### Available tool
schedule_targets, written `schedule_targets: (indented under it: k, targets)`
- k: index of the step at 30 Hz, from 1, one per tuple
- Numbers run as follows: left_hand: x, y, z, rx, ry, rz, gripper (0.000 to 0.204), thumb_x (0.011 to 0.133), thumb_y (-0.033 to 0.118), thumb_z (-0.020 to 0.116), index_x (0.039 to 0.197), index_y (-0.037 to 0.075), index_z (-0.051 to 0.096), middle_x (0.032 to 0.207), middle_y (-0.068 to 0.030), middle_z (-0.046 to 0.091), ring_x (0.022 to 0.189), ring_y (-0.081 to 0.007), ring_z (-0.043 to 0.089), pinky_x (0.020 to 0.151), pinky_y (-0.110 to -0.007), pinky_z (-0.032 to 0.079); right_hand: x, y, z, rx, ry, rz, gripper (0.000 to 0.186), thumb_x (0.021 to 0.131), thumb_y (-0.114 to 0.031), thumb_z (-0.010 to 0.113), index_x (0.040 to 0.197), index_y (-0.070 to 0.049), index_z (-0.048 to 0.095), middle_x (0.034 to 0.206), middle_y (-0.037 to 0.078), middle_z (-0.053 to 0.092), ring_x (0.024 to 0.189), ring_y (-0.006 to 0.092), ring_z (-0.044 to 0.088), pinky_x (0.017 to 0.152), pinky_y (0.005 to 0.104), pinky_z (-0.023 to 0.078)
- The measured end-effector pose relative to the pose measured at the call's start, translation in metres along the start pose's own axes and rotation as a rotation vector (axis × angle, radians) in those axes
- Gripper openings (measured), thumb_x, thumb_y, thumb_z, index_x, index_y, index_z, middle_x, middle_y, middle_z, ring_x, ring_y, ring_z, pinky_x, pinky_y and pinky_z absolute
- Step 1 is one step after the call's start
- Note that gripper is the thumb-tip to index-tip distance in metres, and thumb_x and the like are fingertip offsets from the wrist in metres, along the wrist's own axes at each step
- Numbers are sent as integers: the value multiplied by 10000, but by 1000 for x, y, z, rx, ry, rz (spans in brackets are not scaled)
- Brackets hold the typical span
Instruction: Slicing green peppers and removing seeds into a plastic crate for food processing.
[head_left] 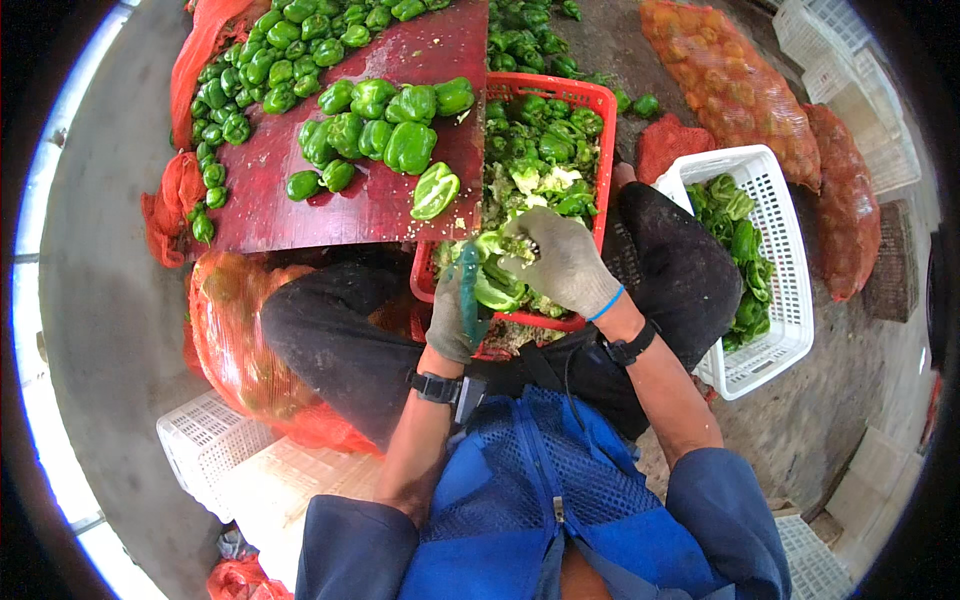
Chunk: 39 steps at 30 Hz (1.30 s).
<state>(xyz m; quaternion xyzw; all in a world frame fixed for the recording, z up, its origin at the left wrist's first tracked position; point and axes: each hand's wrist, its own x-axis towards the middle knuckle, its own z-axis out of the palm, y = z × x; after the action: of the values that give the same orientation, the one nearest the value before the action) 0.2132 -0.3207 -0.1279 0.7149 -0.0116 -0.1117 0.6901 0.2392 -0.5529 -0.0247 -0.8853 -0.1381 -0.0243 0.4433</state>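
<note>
My left hand [452, 315], in a grey glove with teal on it, grips a cut green pepper [497, 288] over a red crate [603, 130]. My right hand [560, 260], gloved in grey, has closed fingers at the pepper's pale, seedy core [515, 240]. The crate holds green peppers and pale scraps. Just beyond my hands, a dark red board [250, 190] carries whole green peppers [365, 135] and one halved pepper [434, 190] near its edge.
A white slotted basket [770, 340] of pepper pieces stands right of my bent leg. Orange mesh sacks [730, 90] lie at the upper right, another bulging sack [250, 340] under the board's left. White crates [210, 440] sit lower left; more are stacked along the right.
</note>
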Motion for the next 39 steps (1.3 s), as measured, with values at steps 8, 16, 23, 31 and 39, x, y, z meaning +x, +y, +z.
schedule_targets:
  k: [8,16,23,31,39]
  targets:
    - [-5,70,21,-685,-80,-374,334,1128,191,634,1418,24,639,1205,-65,760,1032,-190,761,898,-360,646,-1,14,11,75,-19,75,252,986,-247,691,1043,-6,739,877,215,734,840,421,731,747,490,585]
    - [11,114,13,-539,-42,-271,426,1043,86,680,1453,-14,631,1193,-99,765,1009,-210,768,905,-358,638,-8,51,18,275,195,537,348,978,-286,781,1065,41,699,797,120,725,699,205,677,683,393,532]
    - [50,123,1,-400,78,-211,587,1014,59,653,1569,-61,505,1281,-147,742,1082,-278,775,906,-411,679,2,54,23,188,-16,690,563,1008,-282,773,1406,57,565,1289,243,642,1206,346,629,1044,443,535]
    - [64,159,187,-144,-379,49,606,1066,134,646,1639,60,461,1479,-126,658,1241,-216,700,1046,-380,601,-9,75,49,-73,-48,391,395,1082,-305,655,1368,-33,641,1261,163,704,1167,287,671,995,444,582]
    - [81,133,137,378,113,385,540,903,-61,680,1438,-16,616,1413,-153,651,1310,-259,620,1156,-384,498,-5,82,32,671,185,807,370,1033,-307,714,1239,-3,672,948,125,748,813,225,720,731,384,612]
